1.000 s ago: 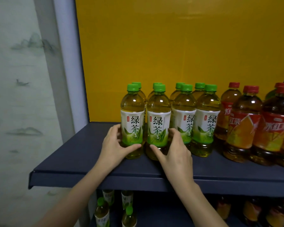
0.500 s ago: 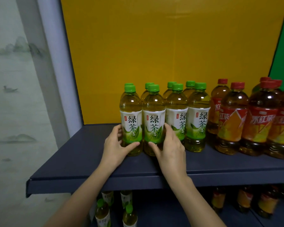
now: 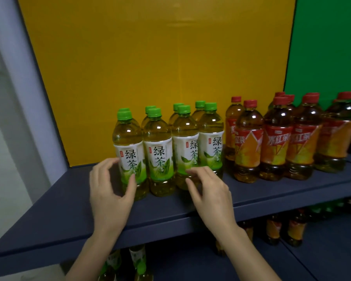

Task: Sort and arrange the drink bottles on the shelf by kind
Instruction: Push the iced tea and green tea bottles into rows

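Several green-capped green tea bottles (image 3: 157, 142) stand in two tight rows on the dark blue shelf (image 3: 69, 199). To their right stand several red-capped iced black tea bottles (image 3: 249, 142). My left hand (image 3: 109, 195) curves loosely beside the leftmost front green bottle (image 3: 128, 138); its fingertips and thumb are at the bottle's lower label, and a gap shows at the palm. My right hand (image 3: 211, 195) hovers with relaxed fingers in front of the third front green bottle (image 3: 183, 138). Neither hand holds anything.
A yellow panel (image 3: 150, 57) and a green panel (image 3: 328, 47) back the shelf. A grey upright post (image 3: 28, 78) bounds it on the left. Bare shelf lies left of the green bottles. More green (image 3: 139, 260) and red-labelled bottles (image 3: 294, 230) stand on the lower shelf.
Both hands have loosened from the bases of the front green bottles and drawn back a little. The right hand shifted right, to the third bottle. The camera moved closer and rightward.
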Demonstrator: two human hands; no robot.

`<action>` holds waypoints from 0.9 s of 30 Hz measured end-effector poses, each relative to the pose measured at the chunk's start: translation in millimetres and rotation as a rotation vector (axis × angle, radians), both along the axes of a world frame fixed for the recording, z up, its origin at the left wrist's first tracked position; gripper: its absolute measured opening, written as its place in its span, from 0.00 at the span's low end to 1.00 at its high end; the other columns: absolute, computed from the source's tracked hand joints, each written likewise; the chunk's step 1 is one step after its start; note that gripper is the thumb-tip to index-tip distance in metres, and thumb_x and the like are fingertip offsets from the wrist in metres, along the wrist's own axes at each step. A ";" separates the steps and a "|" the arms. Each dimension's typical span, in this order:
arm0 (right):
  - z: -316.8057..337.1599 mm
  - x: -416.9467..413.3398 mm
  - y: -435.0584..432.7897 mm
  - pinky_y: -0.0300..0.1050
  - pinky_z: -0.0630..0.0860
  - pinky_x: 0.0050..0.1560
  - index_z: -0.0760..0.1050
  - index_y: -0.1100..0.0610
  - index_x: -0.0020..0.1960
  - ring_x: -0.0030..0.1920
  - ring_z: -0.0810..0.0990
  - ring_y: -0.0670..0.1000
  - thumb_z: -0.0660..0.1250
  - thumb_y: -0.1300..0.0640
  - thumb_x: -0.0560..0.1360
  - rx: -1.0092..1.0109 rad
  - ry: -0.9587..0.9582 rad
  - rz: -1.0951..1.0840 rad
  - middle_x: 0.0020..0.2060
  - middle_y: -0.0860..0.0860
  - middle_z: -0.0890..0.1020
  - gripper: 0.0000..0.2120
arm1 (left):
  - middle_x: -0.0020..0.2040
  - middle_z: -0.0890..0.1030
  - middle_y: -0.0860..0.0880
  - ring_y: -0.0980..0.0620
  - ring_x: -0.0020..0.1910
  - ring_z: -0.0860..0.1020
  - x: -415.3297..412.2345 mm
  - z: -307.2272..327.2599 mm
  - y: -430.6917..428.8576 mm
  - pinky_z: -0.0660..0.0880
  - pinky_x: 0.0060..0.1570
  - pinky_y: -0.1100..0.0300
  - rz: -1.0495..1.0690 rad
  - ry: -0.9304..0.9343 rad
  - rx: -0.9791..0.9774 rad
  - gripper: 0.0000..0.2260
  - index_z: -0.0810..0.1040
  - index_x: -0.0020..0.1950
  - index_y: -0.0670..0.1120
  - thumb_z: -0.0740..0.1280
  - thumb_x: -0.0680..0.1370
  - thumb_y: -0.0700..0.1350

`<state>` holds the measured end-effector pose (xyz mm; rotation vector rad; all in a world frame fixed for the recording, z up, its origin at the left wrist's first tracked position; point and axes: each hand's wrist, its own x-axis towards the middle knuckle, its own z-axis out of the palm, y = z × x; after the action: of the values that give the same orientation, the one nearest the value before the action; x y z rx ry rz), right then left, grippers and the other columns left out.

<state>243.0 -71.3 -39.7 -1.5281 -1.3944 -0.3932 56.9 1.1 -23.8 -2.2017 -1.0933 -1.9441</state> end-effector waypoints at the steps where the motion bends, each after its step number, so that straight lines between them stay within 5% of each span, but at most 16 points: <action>1: -0.4 12.5 -6.3 0.41 0.76 0.39 0.76 0.50 0.52 0.44 0.79 0.45 0.66 0.54 0.75 -0.002 0.019 0.014 0.47 0.42 0.79 0.07 | 0.52 0.76 0.46 0.51 0.52 0.74 5.4 2.8 -7.2 0.70 0.53 0.64 -0.055 -0.003 0.009 0.15 0.74 0.56 0.41 0.67 0.72 0.45; 7: -2.8 110.9 -45.5 0.46 0.78 0.42 0.78 0.49 0.48 0.44 0.79 0.42 0.67 0.57 0.74 0.042 0.134 -0.024 0.44 0.39 0.80 0.05 | 0.36 0.78 0.51 0.52 0.35 0.75 79.5 10.1 -42.7 0.73 0.34 0.62 -0.417 0.101 -0.179 0.01 0.76 0.41 0.52 0.67 0.71 0.46; 11: -3.7 192.1 -78.0 0.41 0.77 0.42 0.78 0.48 0.48 0.43 0.78 0.42 0.66 0.57 0.74 0.040 0.168 -0.085 0.44 0.39 0.79 0.05 | 0.36 0.78 0.52 0.51 0.33 0.75 154.6 0.1 -63.6 0.73 0.33 0.60 -0.564 0.170 -0.262 0.04 0.77 0.42 0.54 0.67 0.70 0.52; 16: 5.0 295.7 -110.3 0.30 0.72 0.45 0.76 0.48 0.49 0.48 0.77 0.38 0.66 0.59 0.74 0.068 0.186 -0.089 0.45 0.41 0.79 0.07 | 0.37 0.79 0.54 0.53 0.35 0.76 262.4 -8.7 -98.7 0.73 0.34 0.62 -0.635 0.149 -0.335 0.01 0.78 0.40 0.53 0.68 0.70 0.49; 21: 14.6 371.7 -113.1 0.42 0.72 0.50 0.68 0.54 0.55 0.49 0.74 0.45 0.70 0.57 0.71 0.056 0.282 -0.064 0.49 0.49 0.73 0.15 | 0.51 0.78 0.62 0.63 0.53 0.76 356.8 -13.7 -123.6 0.75 0.53 0.66 -0.659 0.129 -0.456 0.11 0.75 0.56 0.55 0.68 0.75 0.47; 24: 17.9 396.1 -97.9 0.42 0.69 0.56 0.62 0.54 0.62 0.56 0.71 0.46 0.75 0.52 0.66 -0.094 0.372 0.024 0.56 0.49 0.69 0.31 | 0.65 0.70 0.60 0.64 0.63 0.70 394.0 -10.4 -126.5 0.70 0.62 0.68 -0.745 0.072 -0.654 0.21 0.67 0.67 0.56 0.67 0.75 0.48; 27: 22.8 405.1 -83.8 0.41 0.71 0.56 0.58 0.47 0.63 0.58 0.73 0.46 0.77 0.50 0.63 -0.194 0.524 0.233 0.59 0.47 0.71 0.37 | 0.73 0.61 0.57 0.61 0.70 0.62 420.8 -9.5 -123.4 0.62 0.67 0.67 -0.811 0.036 -0.787 0.28 0.55 0.74 0.55 0.64 0.77 0.48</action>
<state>648.1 -155.0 -16.9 -1.4608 -1.1906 0.2801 477.7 -122.3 -33.3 -3.5380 -1.2247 -1.8334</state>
